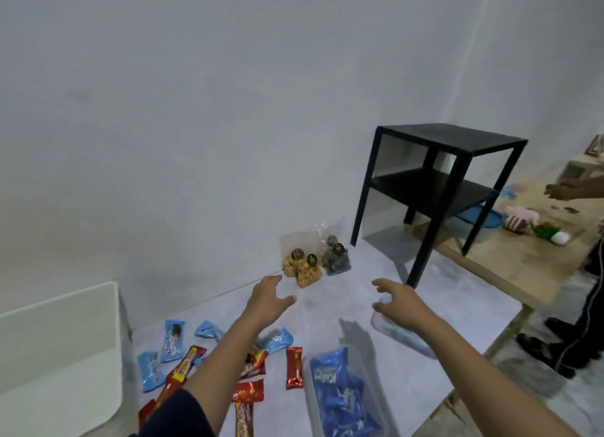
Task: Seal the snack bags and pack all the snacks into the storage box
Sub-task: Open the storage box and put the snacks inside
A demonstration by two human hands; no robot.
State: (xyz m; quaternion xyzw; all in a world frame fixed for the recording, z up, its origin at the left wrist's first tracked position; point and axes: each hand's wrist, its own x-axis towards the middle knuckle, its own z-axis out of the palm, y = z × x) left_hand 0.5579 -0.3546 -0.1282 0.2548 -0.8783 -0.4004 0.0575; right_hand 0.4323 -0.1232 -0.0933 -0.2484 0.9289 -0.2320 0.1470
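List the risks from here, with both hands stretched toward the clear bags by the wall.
1. The clear snack bags stand close together with loose-looking tops; the open left hand or right hand may tip one and spill it.
2. The right forearm crosses a clear lid-like piece near the edge of the table and might knock it off.
3. The left forearm hangs over the red packets and could sweep them away from the storage box.

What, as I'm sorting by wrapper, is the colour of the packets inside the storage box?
Blue packets with white lettering; best in head view.
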